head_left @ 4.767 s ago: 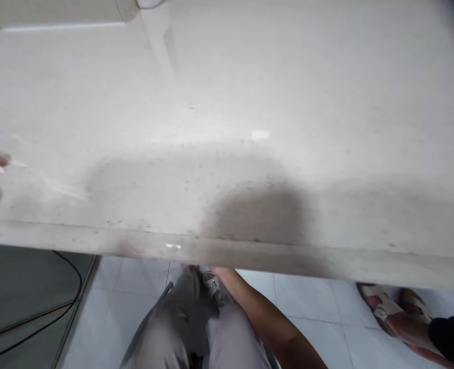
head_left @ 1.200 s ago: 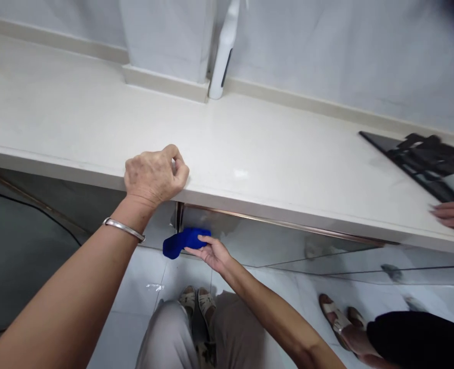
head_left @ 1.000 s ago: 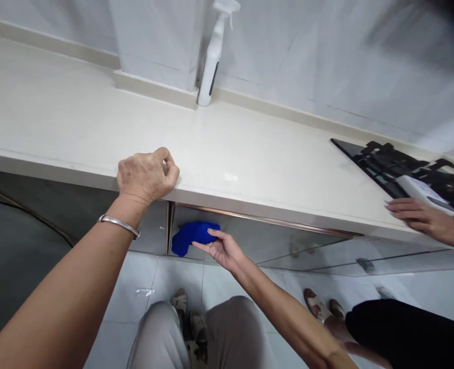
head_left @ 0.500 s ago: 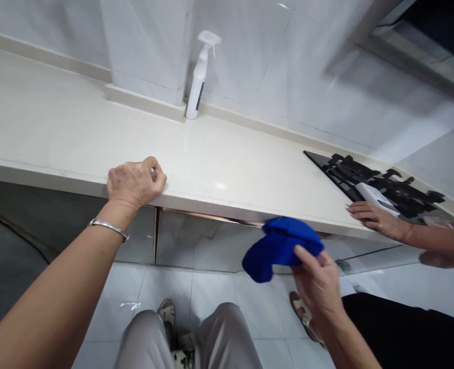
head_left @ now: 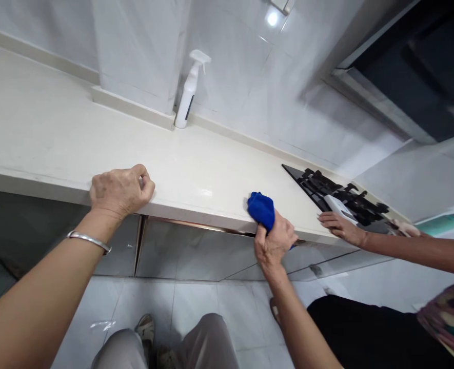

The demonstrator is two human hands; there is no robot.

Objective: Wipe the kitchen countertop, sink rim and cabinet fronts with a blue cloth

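My left hand [head_left: 119, 189] is curled into a fist and rests on the front edge of the white countertop [head_left: 73, 141]; nothing shows in its fingers. A silver bangle [head_left: 89, 240] circles that wrist. Bunched in my right hand [head_left: 276, 242] is a blue cloth [head_left: 261, 209], pressed against the counter's front edge. A bit of the cloth pokes out past the far side of the hand, and the rest is hidden under the fingers.
A white spray bottle [head_left: 187, 95] stands against the back wall. At right lies a black gas hob [head_left: 350, 200]. A co-worker's hand [head_left: 342, 228] touches the counter beside a white object [head_left: 340, 208] on the hob. A dark range hood [head_left: 415, 72] juts out above.
My right hand has brought the hanging blue cloth up and left onto the counter's edge, where it is now bunched. My left hand stays in place as the view shifts.
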